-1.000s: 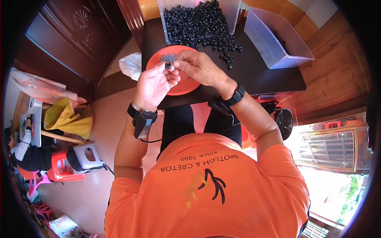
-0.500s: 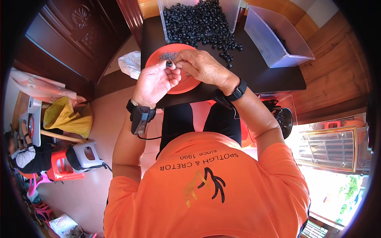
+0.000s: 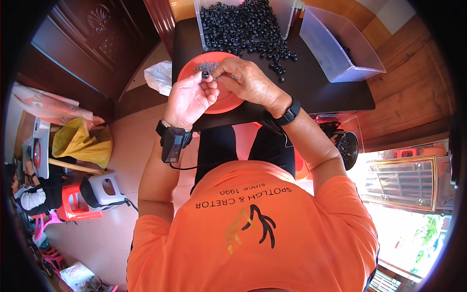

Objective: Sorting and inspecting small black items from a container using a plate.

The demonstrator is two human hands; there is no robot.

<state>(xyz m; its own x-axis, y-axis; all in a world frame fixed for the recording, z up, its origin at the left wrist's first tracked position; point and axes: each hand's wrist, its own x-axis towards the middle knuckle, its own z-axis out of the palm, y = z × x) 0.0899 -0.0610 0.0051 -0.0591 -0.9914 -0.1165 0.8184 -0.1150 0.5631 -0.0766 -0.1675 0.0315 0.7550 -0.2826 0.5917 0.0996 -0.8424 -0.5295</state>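
Between the thumb and fingers of my left hand (image 3: 190, 100) is a small black hollow part (image 3: 205, 75), its opening facing up. My right hand (image 3: 250, 83) is closed in a pinch just right of it; whatever its fingertips hold is too small to make out. Both hands are over a round orange plate (image 3: 228, 101), which bears a heap of tiny grey pieces (image 3: 206, 66) on its far side. Beyond the plate, many similar black parts (image 3: 243, 29) spill from a clear plastic bin onto the dark table (image 3: 321, 100).
A second translucent bin (image 3: 335, 53) stands at the table's right, with a few black parts inside. A white plastic bag (image 3: 159, 78) lies left of the table. At far left, another person (image 3: 34, 192) sits near a red stool (image 3: 73, 202) and a yellow bag (image 3: 82, 143).
My hands stay close together over the plate, with only a slight shift. The black part in my left hand has moved slightly up and left.
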